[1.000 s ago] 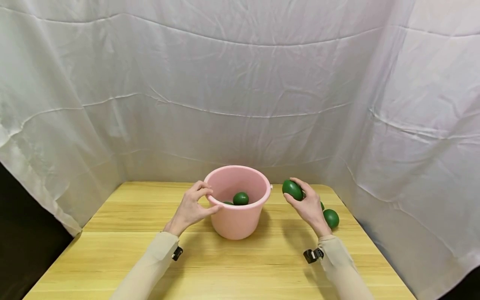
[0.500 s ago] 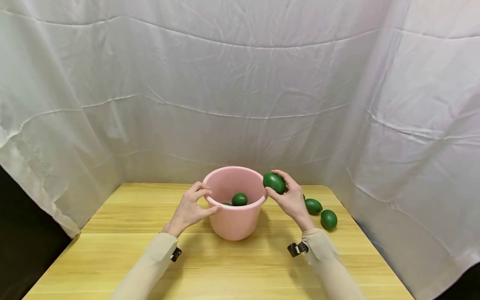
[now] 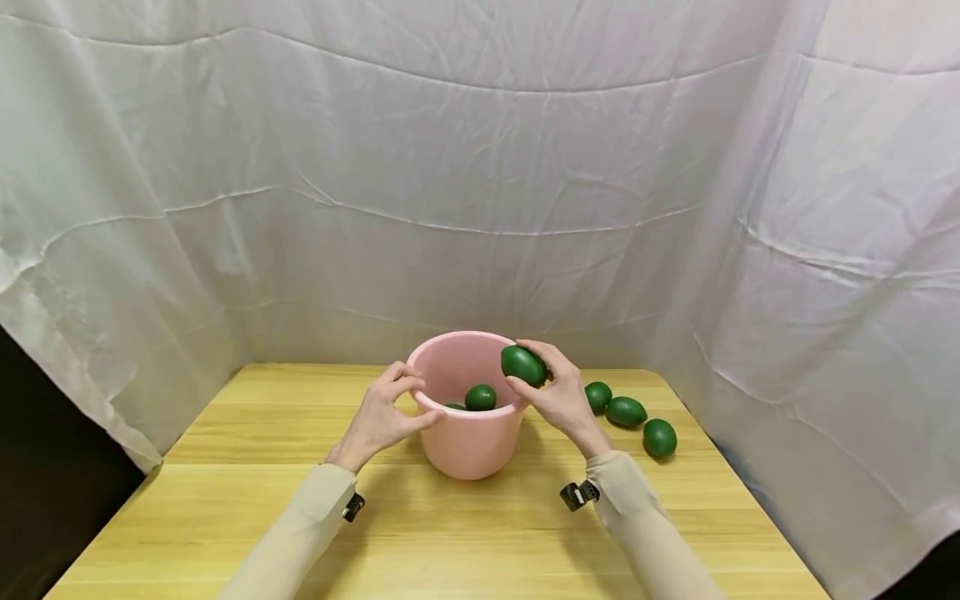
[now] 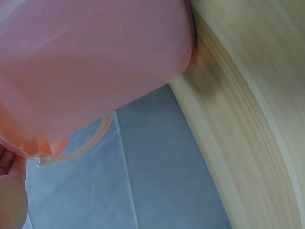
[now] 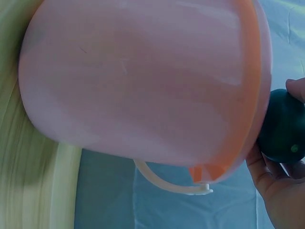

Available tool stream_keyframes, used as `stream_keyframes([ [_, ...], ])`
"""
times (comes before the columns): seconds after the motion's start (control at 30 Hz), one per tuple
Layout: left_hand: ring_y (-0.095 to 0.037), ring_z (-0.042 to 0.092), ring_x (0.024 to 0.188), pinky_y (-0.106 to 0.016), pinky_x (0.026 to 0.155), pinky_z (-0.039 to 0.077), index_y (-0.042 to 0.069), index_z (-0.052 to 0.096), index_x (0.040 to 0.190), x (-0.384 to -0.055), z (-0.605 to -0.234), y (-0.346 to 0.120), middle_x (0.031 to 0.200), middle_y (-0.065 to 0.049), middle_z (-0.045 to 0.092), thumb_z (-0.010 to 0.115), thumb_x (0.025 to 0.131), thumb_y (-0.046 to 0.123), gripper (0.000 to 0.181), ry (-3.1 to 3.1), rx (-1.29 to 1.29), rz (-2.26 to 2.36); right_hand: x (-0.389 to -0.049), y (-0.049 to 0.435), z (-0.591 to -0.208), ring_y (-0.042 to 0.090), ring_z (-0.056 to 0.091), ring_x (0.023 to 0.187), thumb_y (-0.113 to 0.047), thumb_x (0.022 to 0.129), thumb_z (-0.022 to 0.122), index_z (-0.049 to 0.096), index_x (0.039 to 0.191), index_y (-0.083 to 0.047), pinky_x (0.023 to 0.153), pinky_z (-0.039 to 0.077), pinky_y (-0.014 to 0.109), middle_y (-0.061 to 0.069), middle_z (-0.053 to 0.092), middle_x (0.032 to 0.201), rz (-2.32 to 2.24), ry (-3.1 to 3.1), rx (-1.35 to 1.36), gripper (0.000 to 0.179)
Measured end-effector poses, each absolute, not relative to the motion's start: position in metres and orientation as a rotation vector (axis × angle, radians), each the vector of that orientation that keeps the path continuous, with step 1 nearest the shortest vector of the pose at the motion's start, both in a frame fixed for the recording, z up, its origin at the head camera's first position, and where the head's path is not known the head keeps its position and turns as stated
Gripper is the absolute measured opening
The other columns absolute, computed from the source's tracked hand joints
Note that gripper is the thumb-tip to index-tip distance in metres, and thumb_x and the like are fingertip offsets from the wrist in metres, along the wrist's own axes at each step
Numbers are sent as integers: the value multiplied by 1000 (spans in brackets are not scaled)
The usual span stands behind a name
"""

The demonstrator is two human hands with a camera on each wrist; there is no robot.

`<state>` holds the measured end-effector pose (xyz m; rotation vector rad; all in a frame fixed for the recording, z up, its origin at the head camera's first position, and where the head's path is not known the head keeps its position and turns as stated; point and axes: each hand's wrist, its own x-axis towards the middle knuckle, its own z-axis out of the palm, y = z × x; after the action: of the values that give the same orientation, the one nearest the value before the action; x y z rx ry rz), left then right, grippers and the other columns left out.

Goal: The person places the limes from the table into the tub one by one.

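Note:
A pink bucket [image 3: 471, 446] stands upright on the wooden table. My left hand [image 3: 382, 417] grips its rim on the left side, thumb toward the front and fingers farther back. With thumb and fingers, my right hand [image 3: 562, 396] holds a dark green lime [image 3: 522, 366] at the bucket's right rim, partly over the opening. The right wrist view shows that lime [image 5: 284, 126] beside the rim, cradled in the fingers. Inside the bucket sits another lime [image 3: 481, 397], and a sliver of one more shows next to it, mostly hidden by the front rim.
Three more limes [image 3: 626, 412] lie on the table [image 3: 480, 542] right of the bucket, in a slanting row. The bucket's pale handle [image 5: 167, 183] hangs at its far side. A white cloth curtain [image 3: 480, 167] encloses the table's back and sides.
My right hand has carried the lime leftward from beside the bucket to its rim, uncovering the limes on the table. My left hand has stayed on the rim.

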<state>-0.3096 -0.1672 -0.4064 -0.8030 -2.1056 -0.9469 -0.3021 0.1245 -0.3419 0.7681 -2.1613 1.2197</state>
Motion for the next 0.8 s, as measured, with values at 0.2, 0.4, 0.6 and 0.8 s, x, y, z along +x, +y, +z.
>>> stream_keyframes([
  [0.2,-20,59,104,-43,96,53,12,71,93,-309,-407,-167,108,-9,62,89,69,30,36,-2103,-808,-964,-326,126,-361,21,62,105,-23,80,83,62,130,-16,85,55,40,2,61,127,1218,-2183,792,55],
  [0.4,-20,59,104,-43,95,53,12,71,93,-310,-408,-167,107,-13,63,90,68,31,37,-2081,-822,-963,-326,124,-361,24,62,106,-23,80,83,62,129,-18,86,54,44,4,62,127,1193,-2192,789,54],
  [0.6,-20,60,103,-43,94,54,11,71,94,-308,-407,-167,108,-10,63,91,67,32,39,-2071,-817,-946,-328,120,-363,21,62,108,-22,80,83,61,130,-24,89,54,42,1,61,128,1212,-2206,808,54],
  [0.8,-20,60,101,-43,93,54,12,71,93,-307,-407,-168,108,-7,63,90,68,32,37,-2051,-817,-940,-329,119,-363,20,62,109,-22,81,82,61,131,-25,89,54,41,1,61,129,1190,-2235,811,54],
])
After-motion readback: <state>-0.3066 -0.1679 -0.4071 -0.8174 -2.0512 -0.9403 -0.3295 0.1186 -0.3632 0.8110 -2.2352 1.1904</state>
